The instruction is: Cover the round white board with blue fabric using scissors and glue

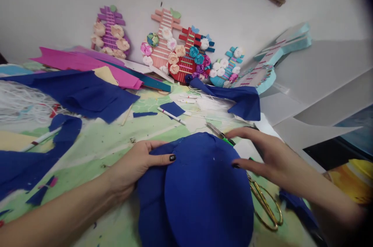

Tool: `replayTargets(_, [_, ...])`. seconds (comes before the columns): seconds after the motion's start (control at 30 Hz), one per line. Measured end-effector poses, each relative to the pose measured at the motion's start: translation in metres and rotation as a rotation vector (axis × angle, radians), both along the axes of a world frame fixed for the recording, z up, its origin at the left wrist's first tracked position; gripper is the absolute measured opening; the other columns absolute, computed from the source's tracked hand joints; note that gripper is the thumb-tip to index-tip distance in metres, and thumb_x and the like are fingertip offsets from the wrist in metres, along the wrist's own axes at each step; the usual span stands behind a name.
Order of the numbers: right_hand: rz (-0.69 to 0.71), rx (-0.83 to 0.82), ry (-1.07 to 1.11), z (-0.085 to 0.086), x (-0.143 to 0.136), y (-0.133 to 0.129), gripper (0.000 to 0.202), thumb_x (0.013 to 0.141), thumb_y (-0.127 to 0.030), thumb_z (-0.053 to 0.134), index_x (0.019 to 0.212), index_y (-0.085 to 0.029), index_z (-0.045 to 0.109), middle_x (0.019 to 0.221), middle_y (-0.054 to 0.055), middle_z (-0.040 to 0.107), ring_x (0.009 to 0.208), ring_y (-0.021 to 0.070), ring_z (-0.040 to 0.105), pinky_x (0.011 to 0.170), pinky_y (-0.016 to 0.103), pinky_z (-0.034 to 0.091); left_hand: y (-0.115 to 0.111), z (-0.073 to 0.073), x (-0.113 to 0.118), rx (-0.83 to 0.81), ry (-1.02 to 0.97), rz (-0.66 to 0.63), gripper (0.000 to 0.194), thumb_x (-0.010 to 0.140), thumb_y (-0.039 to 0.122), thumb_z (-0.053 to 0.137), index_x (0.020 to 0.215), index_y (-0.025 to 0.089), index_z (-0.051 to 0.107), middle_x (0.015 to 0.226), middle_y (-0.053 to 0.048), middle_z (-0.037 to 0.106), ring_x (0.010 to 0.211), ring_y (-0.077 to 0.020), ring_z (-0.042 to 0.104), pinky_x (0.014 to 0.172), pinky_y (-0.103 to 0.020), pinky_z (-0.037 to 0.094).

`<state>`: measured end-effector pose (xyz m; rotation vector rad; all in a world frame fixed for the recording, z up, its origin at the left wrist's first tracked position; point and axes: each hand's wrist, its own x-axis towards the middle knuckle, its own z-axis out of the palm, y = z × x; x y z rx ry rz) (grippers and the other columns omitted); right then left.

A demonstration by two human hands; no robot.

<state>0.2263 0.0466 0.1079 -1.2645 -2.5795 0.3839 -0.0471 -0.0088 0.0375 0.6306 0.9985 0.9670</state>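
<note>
The biggest thing is the green and white cloth [101,138], spread out under and all around the fingers. Next comes the round blue piece [208,196], right between the two hands. It lies on top of a blue sheet [151,204], which pokes out below the left fingers. The round piece is best held flat and still, so the two don't slide apart.

The left hand [140,163] pinches the blue sheet, with its thumb on top at the round piece's edge and its other fingers tucked under. That's a good hold; a soft press should do, because a hard one could make creases. The right hand [266,157] has its thumb and pointing finger spread wide, with nothing between them. I can't tell if that thumb touches the round piece. The top edge, between both hands, looks a bit bumpy, so gentle smoothing there would help.

The gold scissors [264,202] lie just below the right thumb. The cutter [223,136] is right by the right pointing finger, its blade poking out, so that finger should be careful. Past the left fingertips, a white pen [171,115] rests across a little blue scrap [173,106].
</note>
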Motion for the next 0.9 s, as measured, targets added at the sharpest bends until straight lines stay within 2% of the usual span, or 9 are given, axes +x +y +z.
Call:
replayTargets(0.07, [0.148, -0.145, 0.046, 0.003, -0.039, 0.025, 0.053, 0.071, -0.043, 0.071, 0.118, -0.023, 0.055, 0.123, 0.007, 0.059, 0.11, 0.0232, 0.056, 0.094, 0.037, 0.044, 0.0, -0.001, 0.0, -0.006, -0.028, -0.015, 0.043, 0.064, 0.019, 0.079, 0.106, 0.016, 0.07, 0.089, -0.009, 0.075, 0.075, -0.0202, 0.07, 0.077, -0.031, 0.056])
replayTargets(0.13, [0.298, -0.407, 0.076, -0.002, -0.066, 0.051, 0.056, 0.066, -0.037, 0.076, 0.115, -0.019, 0.058, 0.119, 0.008, 0.062, 0.11, 0.022, 0.057, 0.095, 0.034, 0.045, 0.0, -0.001, -0.001, -0.015, -0.038, -0.021, 0.044, 0.064, 0.02, 0.08, 0.107, 0.017, 0.07, 0.087, -0.009, 0.075, 0.072, -0.0198, 0.07, 0.074, -0.031, 0.056])
replayTargets(0.2, [0.367, -0.665, 0.109, -0.012, -0.082, 0.073, 0.052, 0.065, -0.034, 0.077, 0.11, -0.015, 0.061, 0.113, 0.009, 0.066, 0.106, 0.0212, 0.061, 0.092, 0.033, 0.047, 0.0, -0.002, -0.002, -0.021, -0.034, -0.021, 0.042, 0.064, 0.02, 0.079, 0.105, 0.017, 0.07, 0.085, -0.009, 0.075, 0.069, -0.0185, 0.07, 0.071, -0.028, 0.055])
replayTargets(0.27, [0.384, -0.796, 0.09, -0.022, -0.091, 0.088, 0.049, 0.063, -0.032, 0.078, 0.105, -0.012, 0.064, 0.106, 0.009, 0.069, 0.099, 0.0206, 0.064, 0.087, 0.031, 0.049, -0.001, -0.002, -0.003, -0.019, -0.03, -0.028, 0.04, 0.064, 0.021, 0.079, 0.104, 0.017, 0.071, 0.084, -0.009, 0.075, 0.069, -0.0181, 0.069, 0.07, -0.027, 0.055])
replayTargets(0.37, [0.357, -0.857, 0.025, -0.032, -0.095, 0.095, 0.049, 0.06, -0.035, 0.08, 0.102, -0.013, 0.067, 0.093, 0.007, 0.073, 0.086, 0.0198, 0.068, 0.077, 0.029, 0.052, -0.001, -0.003, -0.004, 0.018, -0.011, -0.044, 0.038, 0.065, 0.023, 0.078, 0.102, 0.017, 0.072, 0.085, -0.008, 0.075, 0.072, -0.0191, 0.07, 0.072, -0.028, 0.054])
replayTargets(0.47, [0.302, -0.864, 0.016, -0.035, -0.094, 0.094, 0.049, 0.057, -0.036, 0.082, 0.099, -0.014, 0.069, 0.086, 0.006, 0.074, 0.08, 0.0201, 0.069, 0.072, 0.027, 0.052, 0.001, -0.005, -0.005, 0.059, 0.064, -0.049, 0.034, 0.066, 0.025, 0.077, 0.099, 0.019, 0.074, 0.082, -0.007, 0.075, 0.071, -0.0196, 0.07, 0.07, -0.027, 0.053])
replayTargets(0.6, [0.262, -0.927, 0.097, -0.032, -0.091, 0.091, 0.043, 0.055, -0.033, 0.083, 0.092, -0.013, 0.072, 0.087, 0.006, 0.074, 0.08, 0.0202, 0.069, 0.074, 0.028, 0.053, 0.003, -0.007, -0.007, 0.108, 0.174, -0.086, 0.029, 0.069, 0.028, 0.073, 0.097, 0.02, 0.075, 0.08, -0.005, 0.075, 0.071, -0.0207, 0.069, 0.066, -0.027, 0.053])
replayTargets(0.9, [0.273, -1.018, 0.175, -0.028, -0.088, 0.085, 0.042, 0.056, -0.031, 0.081, 0.095, -0.016, 0.074, 0.091, 0.004, 0.074, 0.083, 0.0201, 0.068, 0.077, 0.029, 0.054, 0.003, -0.002, -0.002, 0.216, 0.361, -0.06, 0.027, 0.074, 0.029, 0.068, 0.099, 0.023, 0.074, 0.082, -0.002, 0.076, 0.074, -0.0213, 0.069, 0.066, -0.026, 0.054])
